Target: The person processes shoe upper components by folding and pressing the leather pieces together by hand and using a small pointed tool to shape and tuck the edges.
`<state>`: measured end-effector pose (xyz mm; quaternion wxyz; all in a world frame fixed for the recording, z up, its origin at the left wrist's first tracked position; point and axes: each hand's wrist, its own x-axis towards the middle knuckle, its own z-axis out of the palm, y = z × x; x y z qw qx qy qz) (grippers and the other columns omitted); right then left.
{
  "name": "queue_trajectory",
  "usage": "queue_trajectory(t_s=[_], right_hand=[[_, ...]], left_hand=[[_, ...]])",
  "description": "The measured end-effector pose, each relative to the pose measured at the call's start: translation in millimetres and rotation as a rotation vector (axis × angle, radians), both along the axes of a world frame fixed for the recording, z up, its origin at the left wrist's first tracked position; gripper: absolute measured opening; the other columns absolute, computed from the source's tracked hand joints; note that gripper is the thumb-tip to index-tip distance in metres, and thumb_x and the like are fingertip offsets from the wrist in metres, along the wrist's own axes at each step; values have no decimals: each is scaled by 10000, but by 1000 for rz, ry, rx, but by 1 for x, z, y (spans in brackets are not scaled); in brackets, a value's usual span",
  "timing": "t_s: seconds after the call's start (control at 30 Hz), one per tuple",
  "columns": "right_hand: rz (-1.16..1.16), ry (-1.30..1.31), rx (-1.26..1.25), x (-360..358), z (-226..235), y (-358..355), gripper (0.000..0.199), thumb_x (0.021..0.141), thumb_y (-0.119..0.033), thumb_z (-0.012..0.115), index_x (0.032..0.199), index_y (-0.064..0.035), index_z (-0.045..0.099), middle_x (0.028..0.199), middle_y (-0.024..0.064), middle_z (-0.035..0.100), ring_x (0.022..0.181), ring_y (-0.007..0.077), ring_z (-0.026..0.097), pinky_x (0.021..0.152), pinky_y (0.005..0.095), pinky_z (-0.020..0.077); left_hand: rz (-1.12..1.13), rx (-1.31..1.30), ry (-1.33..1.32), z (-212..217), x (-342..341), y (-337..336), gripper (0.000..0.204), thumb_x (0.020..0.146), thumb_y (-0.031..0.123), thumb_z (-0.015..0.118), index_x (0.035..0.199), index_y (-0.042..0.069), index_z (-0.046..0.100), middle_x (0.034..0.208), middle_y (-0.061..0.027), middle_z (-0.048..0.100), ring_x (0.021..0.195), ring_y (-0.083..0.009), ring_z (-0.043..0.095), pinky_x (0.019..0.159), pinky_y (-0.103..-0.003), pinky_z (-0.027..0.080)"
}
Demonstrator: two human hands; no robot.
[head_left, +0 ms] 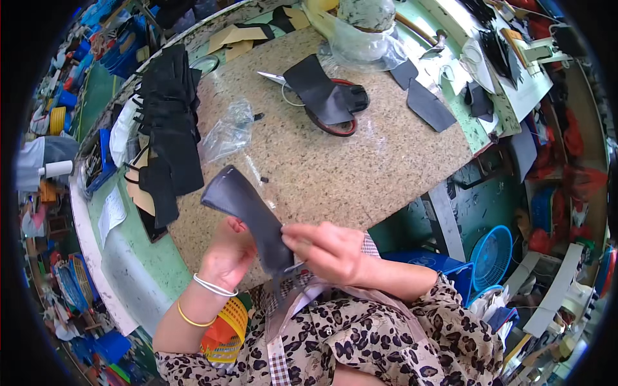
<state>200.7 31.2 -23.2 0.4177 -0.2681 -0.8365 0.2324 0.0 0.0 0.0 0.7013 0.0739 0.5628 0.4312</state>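
Observation:
A long piece of black leather-like material (243, 204), with stitching along one edge, is held up just above the near edge of the speckled board. My left hand (230, 249) is closed on its left edge, with the fingertips partly hidden behind it. My right hand (328, 249) pinches the right edge between thumb and fingers. Dark straps hang below the piece against my apron. Farther back on the board, scissors (343, 130) with red and black handles lie partly under another flat black piece (315, 87).
To the left lies a stack of black pieces (170, 122) with straps. A crumpled clear plastic bag (230, 128) rests on the speckled board (393, 170). Behind stands a plastic-wrapped round object (367, 38), with a hammer (432, 44) beside it. Blue baskets (492, 257) stand below at right.

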Motion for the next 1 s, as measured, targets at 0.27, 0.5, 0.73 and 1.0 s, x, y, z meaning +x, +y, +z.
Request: queue_trajectory(t_s=[0.27,0.5,0.73,1.0], right_hand=[[287,536,-1374,0,6,16,309,804,-137,646,1069,-3,561,914,-1,615,790,57,546,662,227,461],[613,334,-1548,-3,27,29,578,799,-245,685,1271,-24,435,1129,38,536,1046,94,482,888,241,398],[300,179,-1472,-9,23,23,307,759,-172,725,999,-18,611,860,-3,624,755,53,538,679,206,444],[327,98,-1369,-21,40,25,350,729,-176,756,1006,-35,595,797,-43,576,609,16,439,562,164,365]], left_hand=[[-128,264,192,38,27,9,307,699,-86,692,882,42,480,831,-33,544,739,-85,583,587,-212,525],[-271,478,572,42,14,8,227,737,-85,632,841,35,470,797,-5,545,705,-44,536,596,-178,449],[-323,502,437,37,-1,-5,182,760,9,626,902,30,515,832,3,562,739,-43,536,631,-163,428],[-205,239,117,38,-11,-10,303,787,12,644,1065,-22,528,896,-58,608,796,-96,588,722,-212,485]])
